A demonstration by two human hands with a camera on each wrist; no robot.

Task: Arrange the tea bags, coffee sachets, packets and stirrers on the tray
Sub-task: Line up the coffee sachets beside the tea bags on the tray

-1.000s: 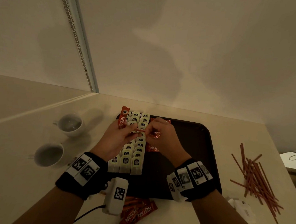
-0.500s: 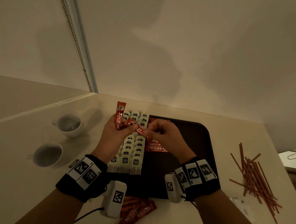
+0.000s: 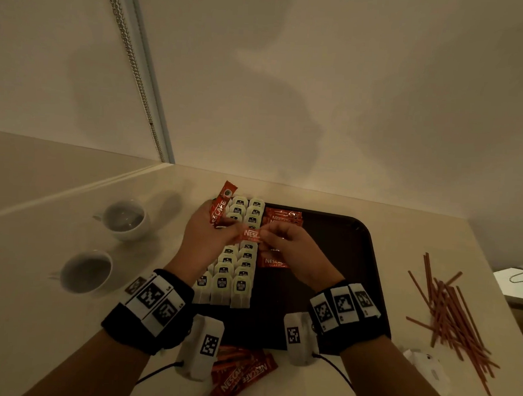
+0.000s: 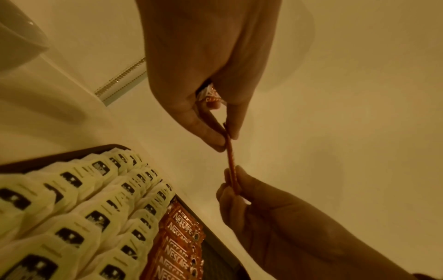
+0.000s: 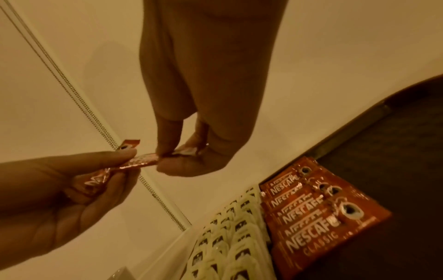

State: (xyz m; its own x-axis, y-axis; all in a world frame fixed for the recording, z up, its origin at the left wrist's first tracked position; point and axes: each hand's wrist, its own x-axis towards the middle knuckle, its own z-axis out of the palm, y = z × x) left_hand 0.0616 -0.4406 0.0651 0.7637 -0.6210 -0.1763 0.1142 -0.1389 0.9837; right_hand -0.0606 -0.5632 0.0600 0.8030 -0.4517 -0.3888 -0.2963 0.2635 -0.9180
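Both hands hover over the dark tray (image 3: pixel 345 264). My left hand (image 3: pixel 230 231) and right hand (image 3: pixel 265 236) each pinch one end of a red coffee sachet (image 3: pixel 250 234), held level between them. The left hand also grips more sachets, one of which (image 3: pixel 221 204) sticks up. In the left wrist view the shared sachet (image 4: pixel 230 157) is edge-on. In the right wrist view the right hand (image 5: pixel 165 159) pinches its end. Rows of white tea bags (image 3: pixel 234 275) fill the tray's left side. An overlapping row of sachets (image 5: pixel 311 208) lies beside them.
Brown stirrers (image 3: pixel 449 313) lie scattered on the counter right of the tray. Loose sachets (image 3: pixel 243 377) sit by the front edge between my wrists. Two white cups (image 3: pixel 125 218) (image 3: pixel 86 271) stand at the left. White packets (image 3: pixel 424 364) lie at the front right.
The sachet between my hands has turned from slanted to level, with its printed face up. Both hands stay over the tea bags, with the left one a little lower.
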